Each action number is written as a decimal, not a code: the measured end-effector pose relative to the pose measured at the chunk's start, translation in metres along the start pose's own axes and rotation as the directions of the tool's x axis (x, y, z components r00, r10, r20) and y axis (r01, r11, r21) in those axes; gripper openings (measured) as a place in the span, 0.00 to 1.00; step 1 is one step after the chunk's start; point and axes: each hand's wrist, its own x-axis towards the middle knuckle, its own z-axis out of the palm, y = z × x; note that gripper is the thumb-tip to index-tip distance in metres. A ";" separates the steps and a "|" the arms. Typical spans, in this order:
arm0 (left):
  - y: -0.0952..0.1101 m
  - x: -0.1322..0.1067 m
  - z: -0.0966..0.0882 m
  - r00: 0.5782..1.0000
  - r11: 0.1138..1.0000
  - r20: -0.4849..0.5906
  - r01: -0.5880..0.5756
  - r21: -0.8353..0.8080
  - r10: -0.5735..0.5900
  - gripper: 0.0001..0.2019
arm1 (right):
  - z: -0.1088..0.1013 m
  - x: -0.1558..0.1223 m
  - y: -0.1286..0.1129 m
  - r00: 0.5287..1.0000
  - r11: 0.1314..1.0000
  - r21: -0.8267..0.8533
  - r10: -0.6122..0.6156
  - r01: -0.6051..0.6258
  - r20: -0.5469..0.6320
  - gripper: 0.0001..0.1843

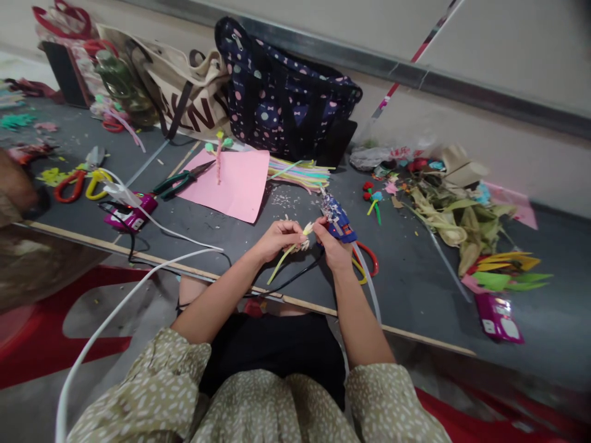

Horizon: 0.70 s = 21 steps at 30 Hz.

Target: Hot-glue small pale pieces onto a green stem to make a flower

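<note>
My left hand (pixel 280 240) pinches a small handmade flower (pixel 306 231) with pale cream petals and a yellow-green stem (pixel 279 266) that hangs down to the left. Close against the flower's right side is my right hand (pixel 329 239), its thumb and fingertips pressed together. Whatever lies between those fingertips is too small to make out. Just beyond the right hand, a blue hot glue gun (pixel 339 216) is covered in pale bits, its nozzle pointing away from me. Red and yellow-handled scissors (pixel 369 261) lie partly hidden beside my right wrist.
Pink paper (pixel 242 191), green-handled pliers (pixel 184 179) and a bundle of pipe cleaners (pixel 300 172) lie ahead. Bags (pixel 281 92) stand along the wall. Dried husks (pixel 443 212) and a purple box (pixel 498 317) are right. A white cable (pixel 115 314) crosses the table edge. Someone's arm (pixel 16 184) shows left.
</note>
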 end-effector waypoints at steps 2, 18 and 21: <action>0.001 -0.001 0.001 1.000 1.000 -0.003 0.006 0.002 -0.005 0.16 | -0.001 0.000 0.001 1.000 1.000 -0.004 -0.002 0.002 0.011 0.16; -0.002 0.003 -0.005 0.991 0.962 -0.091 0.067 -0.263 -0.094 0.18 | 0.001 -0.002 -0.014 0.997 0.995 0.080 -0.058 0.062 -0.059 0.19; -0.001 0.004 -0.008 0.989 0.949 -0.105 0.068 -0.307 -0.105 0.17 | 0.000 -0.003 -0.013 0.998 0.996 0.081 -0.032 0.036 -0.044 0.21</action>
